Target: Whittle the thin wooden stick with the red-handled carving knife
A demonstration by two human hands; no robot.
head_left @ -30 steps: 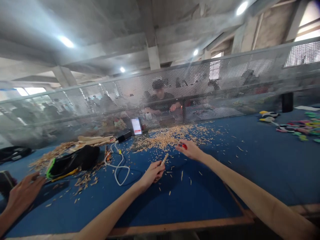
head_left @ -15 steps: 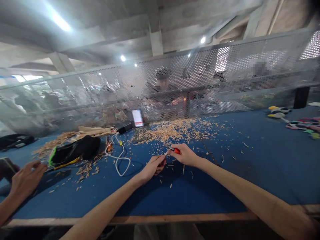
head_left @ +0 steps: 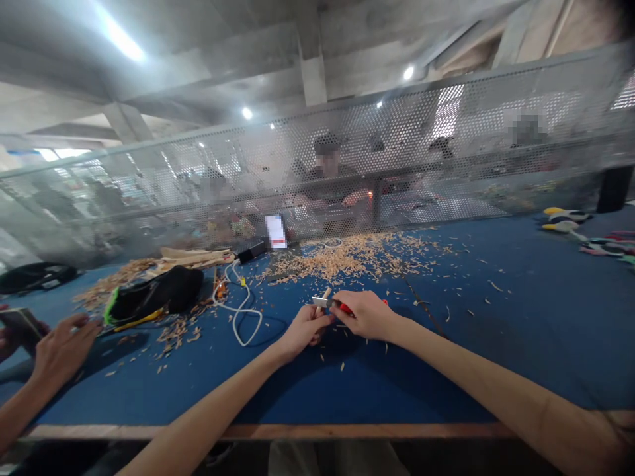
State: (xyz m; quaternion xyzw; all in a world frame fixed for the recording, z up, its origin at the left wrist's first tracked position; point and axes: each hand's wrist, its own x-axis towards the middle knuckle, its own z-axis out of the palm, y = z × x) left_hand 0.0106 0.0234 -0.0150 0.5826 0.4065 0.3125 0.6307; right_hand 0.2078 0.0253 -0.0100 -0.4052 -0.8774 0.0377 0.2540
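Note:
Over the blue tabletop, my left hand (head_left: 303,332) is closed round a small pale wooden stick (head_left: 326,295), whose upper end sticks out above the fingers. My right hand (head_left: 368,313) grips a red-handled utility knife (head_left: 320,302), its flat metal blade pointing left and lying across the stick. Whether the edge bites into the wood is too small to tell. Loose wood shavings (head_left: 342,261) lie in a wide heap just beyond both hands, and a few curls are scattered under them.
A black and green pouch (head_left: 153,297), a white cable (head_left: 258,324) and a propped phone (head_left: 276,231) stand left of centre. Another person's hand (head_left: 64,347) rests at far left beside a dark device. A perforated metal screen (head_left: 278,165) runs along the back; gloves (head_left: 565,218) lie at right.
The knife has turned so its blade now shows flat and points left across the stick. The stick stands more upright. The view has shifted slightly.

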